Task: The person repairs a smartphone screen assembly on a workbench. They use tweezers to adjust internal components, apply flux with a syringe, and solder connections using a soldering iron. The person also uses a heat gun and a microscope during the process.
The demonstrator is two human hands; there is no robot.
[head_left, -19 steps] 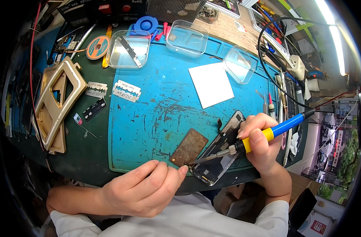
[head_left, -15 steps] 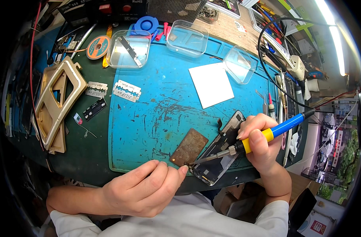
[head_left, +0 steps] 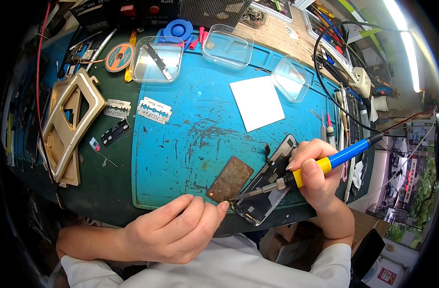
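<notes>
My right hand (head_left: 318,170) grips a soldering iron (head_left: 342,156) with a blue and yellow handle. Its metal tip slants down to the left, to the lower corner of a rusty brown metal plate (head_left: 230,178). A phone screen assembly (head_left: 265,189), its dark inner side up, lies tilted beside the plate, under the iron's shaft. My left hand (head_left: 181,228) is closed, thumb and fingers pressed together just left of the iron's tip. Whatever its fingers pinch is hidden or too small to make out.
A white square pad (head_left: 257,103) lies on the blue mat (head_left: 181,144). Clear plastic boxes (head_left: 227,46) line its far edge. Razor blades (head_left: 154,110), a solder-wick spool (head_left: 119,57) and a beige frame mould (head_left: 54,139) are at left. The iron's black cable (head_left: 317,62) loops at right.
The soldering iron's tip has shifted very slightly to the left and up, nearer the plate's corner. My left hand stays practically where it was.
</notes>
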